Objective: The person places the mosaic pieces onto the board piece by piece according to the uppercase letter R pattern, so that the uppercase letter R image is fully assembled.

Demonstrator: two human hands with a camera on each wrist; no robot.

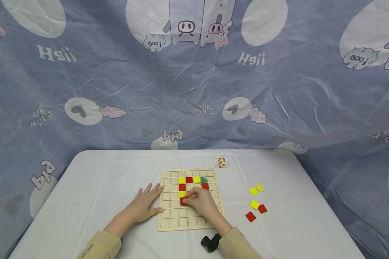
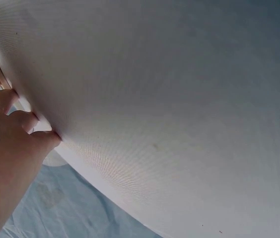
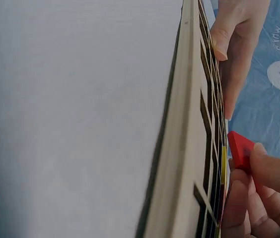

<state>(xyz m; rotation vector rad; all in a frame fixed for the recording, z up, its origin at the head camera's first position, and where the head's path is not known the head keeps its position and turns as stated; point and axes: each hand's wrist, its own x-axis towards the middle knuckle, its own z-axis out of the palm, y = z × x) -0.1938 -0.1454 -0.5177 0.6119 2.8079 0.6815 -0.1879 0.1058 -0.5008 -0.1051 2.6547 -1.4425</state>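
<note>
My right hand (image 1: pixel 201 202) pinches a red square tile (image 1: pixel 183 201) between thumb and fingers over the wooden grid board (image 1: pixel 168 223). In the right wrist view the same red tile (image 3: pixel 240 151) tilts up at the fingertips, just off the board's surface. Yellow and red tiles lie in the board's cells, among them a yellow tile (image 1: pixel 181 180) and a red tile (image 1: pixel 205 186). A green rounded piece (image 1: pixel 204 179) sits at the upper right of the pattern. Spread fingers of my left hand (image 1: pixel 144 205) rest at the board's left edge.
Loose yellow tiles (image 1: pixel 254 205) and red tiles (image 1: pixel 250 216) lie right of the board on the white table (image 1: pixel 298 216). Behind the board is a small printed pattern card (image 1: pixel 221 162). A black object (image 1: pixel 210 244) stands near the right sleeve. Blue printed cloth (image 1: pixel 194 82) hangs behind.
</note>
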